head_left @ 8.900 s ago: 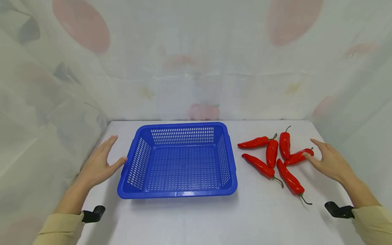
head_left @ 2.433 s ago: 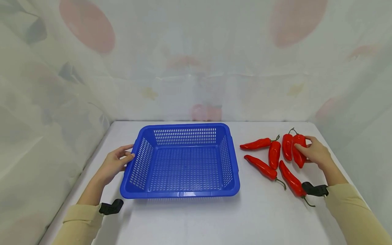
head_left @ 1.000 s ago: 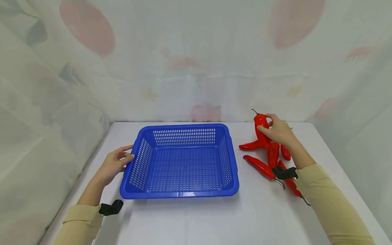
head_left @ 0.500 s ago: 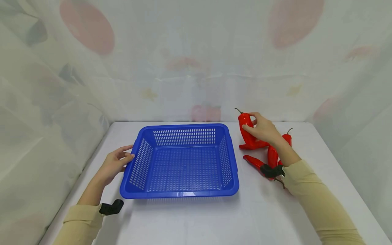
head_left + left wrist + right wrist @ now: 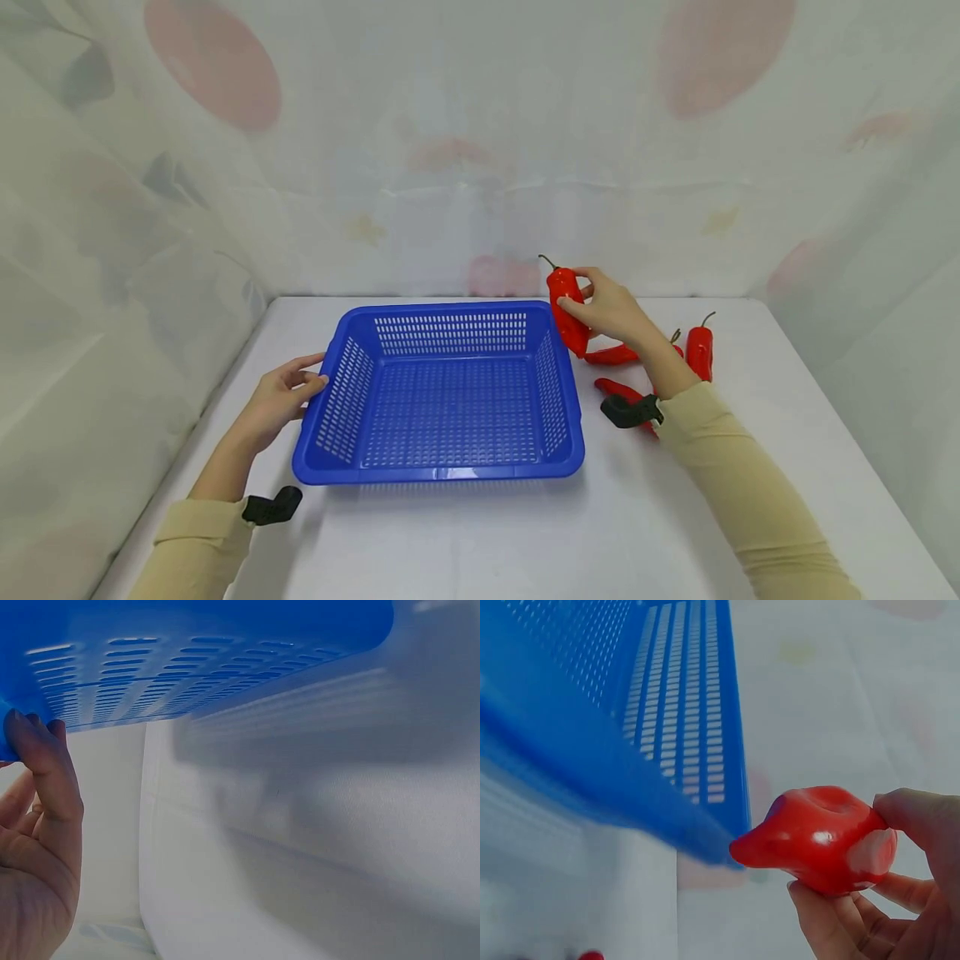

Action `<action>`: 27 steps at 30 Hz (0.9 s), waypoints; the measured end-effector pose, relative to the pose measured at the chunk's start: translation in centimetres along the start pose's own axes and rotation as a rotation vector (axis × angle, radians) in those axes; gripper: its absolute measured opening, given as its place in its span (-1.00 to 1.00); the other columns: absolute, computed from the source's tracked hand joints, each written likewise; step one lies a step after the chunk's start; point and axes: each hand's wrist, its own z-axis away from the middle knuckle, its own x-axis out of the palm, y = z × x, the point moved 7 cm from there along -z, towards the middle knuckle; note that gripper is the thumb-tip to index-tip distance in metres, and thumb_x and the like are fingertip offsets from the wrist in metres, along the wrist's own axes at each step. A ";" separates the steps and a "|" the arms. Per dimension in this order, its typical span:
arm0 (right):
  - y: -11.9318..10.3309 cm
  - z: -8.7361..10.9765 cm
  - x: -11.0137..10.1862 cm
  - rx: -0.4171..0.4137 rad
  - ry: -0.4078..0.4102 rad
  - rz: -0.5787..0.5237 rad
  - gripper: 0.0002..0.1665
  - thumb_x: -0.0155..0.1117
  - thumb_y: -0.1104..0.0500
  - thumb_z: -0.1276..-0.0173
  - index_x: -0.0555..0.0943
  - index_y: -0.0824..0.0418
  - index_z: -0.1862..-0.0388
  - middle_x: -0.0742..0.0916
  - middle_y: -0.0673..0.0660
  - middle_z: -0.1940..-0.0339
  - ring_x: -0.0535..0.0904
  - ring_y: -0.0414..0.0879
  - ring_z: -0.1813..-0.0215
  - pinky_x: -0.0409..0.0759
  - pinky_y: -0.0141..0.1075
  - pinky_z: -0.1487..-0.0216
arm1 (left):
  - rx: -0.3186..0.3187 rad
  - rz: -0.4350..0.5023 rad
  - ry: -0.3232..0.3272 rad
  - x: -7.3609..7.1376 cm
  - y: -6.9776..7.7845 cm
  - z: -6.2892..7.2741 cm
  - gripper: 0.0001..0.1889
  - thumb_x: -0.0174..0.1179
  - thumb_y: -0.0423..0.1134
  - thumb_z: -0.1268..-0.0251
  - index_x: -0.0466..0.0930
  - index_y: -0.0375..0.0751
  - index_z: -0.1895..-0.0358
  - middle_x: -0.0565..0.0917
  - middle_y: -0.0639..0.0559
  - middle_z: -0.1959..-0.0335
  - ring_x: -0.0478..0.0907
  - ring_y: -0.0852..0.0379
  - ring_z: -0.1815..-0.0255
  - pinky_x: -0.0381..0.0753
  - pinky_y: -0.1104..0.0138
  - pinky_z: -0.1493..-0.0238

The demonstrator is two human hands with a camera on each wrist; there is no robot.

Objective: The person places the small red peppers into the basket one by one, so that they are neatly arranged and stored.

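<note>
My right hand (image 5: 611,310) holds a red chili pepper (image 5: 567,310) between thumb and fingers, stem up, beside the far right corner of the blue plastic basket (image 5: 435,476). In the right wrist view the pepper (image 5: 829,838) points its tip toward the basket's rim (image 5: 652,787). My left hand (image 5: 276,403) grips the basket's left rim, thumb on top and fingers against the outside. The left wrist view shows those fingers (image 5: 46,761) at the basket's edge, with its slotted wall (image 5: 187,664) above the table. No pepper lies inside the basket.
Several red peppers lie right of the basket, partly hidden by my right arm: one (image 5: 700,350) at the far right, one (image 5: 611,356) under my hand, one (image 5: 617,389) nearer. Patterned sheeting (image 5: 480,167) encloses the white table (image 5: 465,542).
My right hand took a pepper from the right of the pile, lifted it and carried it left to the basket's right edge. My left hand moved onto the basket's left rim and has stayed there.
</note>
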 end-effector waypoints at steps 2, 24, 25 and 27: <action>-0.5 -0.1 0.5 -0.013 -0.002 -0.017 -0.20 0.17 -0.01 -0.29 0.09 0.15 -0.42 0.47 0.33 -0.09 0.56 0.17 0.08 0.67 -0.17 0.31 | 0.001 0.001 0.002 0.0 0.0 0.0 -0.37 0.03 0.00 -0.34 0.12 -0.15 -0.40 0.48 -0.29 0.05 0.61 0.13 0.28 0.66 0.20 0.22; -4.7 -1.5 7.6 -0.097 -0.139 -0.184 -0.23 0.18 0.08 -0.30 0.09 0.12 -0.41 0.53 0.28 0.03 0.58 0.15 0.09 0.67 -0.17 0.35 | 0.010 -0.010 0.004 -0.1 0.3 0.3 -0.38 0.01 0.00 -0.35 0.11 -0.15 -0.40 0.47 -0.28 0.06 0.61 0.12 0.26 0.66 0.19 0.21; -4.7 -1.6 8.0 -0.097 -0.149 -0.186 -0.23 0.18 0.08 -0.30 0.08 0.11 -0.41 0.53 0.28 0.03 0.59 0.14 0.09 0.67 -0.17 0.35 | 0.011 -0.010 0.004 -0.1 0.2 0.3 -0.38 0.01 0.00 -0.35 0.11 -0.15 -0.40 0.47 -0.28 0.06 0.61 0.12 0.26 0.66 0.19 0.21; -4.9 -1.7 8.7 -0.094 -0.166 -0.186 -0.21 0.19 0.08 -0.30 0.07 0.09 -0.41 0.53 0.28 0.02 0.58 0.15 0.08 0.67 -0.17 0.34 | 0.013 -0.012 0.004 -0.1 0.2 0.2 -0.37 0.01 0.00 -0.35 0.11 -0.15 -0.40 0.47 -0.28 0.06 0.61 0.12 0.27 0.66 0.19 0.21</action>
